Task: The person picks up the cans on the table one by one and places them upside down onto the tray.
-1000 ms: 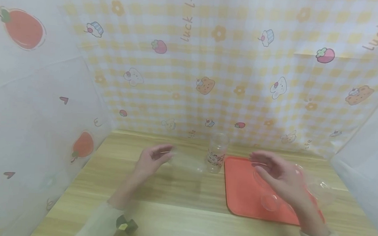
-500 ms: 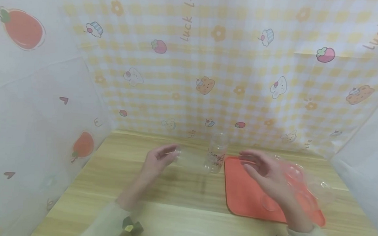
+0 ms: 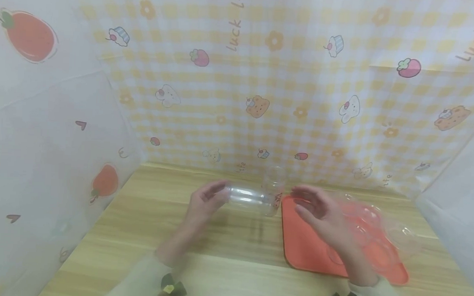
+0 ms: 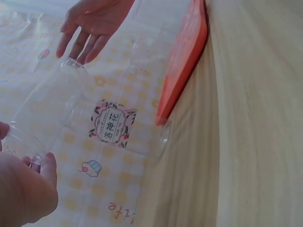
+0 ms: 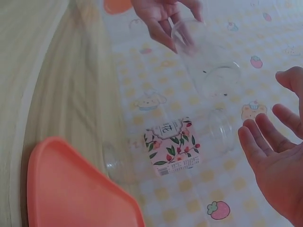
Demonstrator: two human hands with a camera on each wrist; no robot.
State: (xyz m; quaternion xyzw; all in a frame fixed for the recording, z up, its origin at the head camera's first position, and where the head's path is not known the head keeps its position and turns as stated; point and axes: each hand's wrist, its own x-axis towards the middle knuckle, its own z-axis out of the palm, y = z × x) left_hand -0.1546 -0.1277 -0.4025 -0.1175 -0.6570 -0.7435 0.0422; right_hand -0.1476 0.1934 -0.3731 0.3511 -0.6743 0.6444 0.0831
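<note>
My left hand [image 3: 207, 202] grips one end of a clear plastic jar [image 3: 247, 196], held on its side above the table. No label is visible on this jar. Just behind its far end stands a second clear jar [image 3: 275, 176], upright on the table, with a pink floral label [image 4: 112, 123]. My right hand [image 3: 315, 211] hovers over the left part of the red tray [image 3: 302, 246], fingers apart and loosely bent, holding nothing. In the right wrist view the right hand [image 5: 279, 151] is close to the labelled jar [image 5: 173, 146], apart from both jars.
Several clear round plastic pieces, such as this one [image 3: 379, 253], lie on the tray; their exact kind is hard to tell. Another clear piece [image 3: 401, 237] sits past the tray's right edge. A checked cloth [image 3: 240, 77] hangs behind the wooden table [image 3: 217, 240].
Both hands have moved toward each other: the left hand went right with the jar, the right hand went left across the tray. The labelled jar stands in the same spot.
</note>
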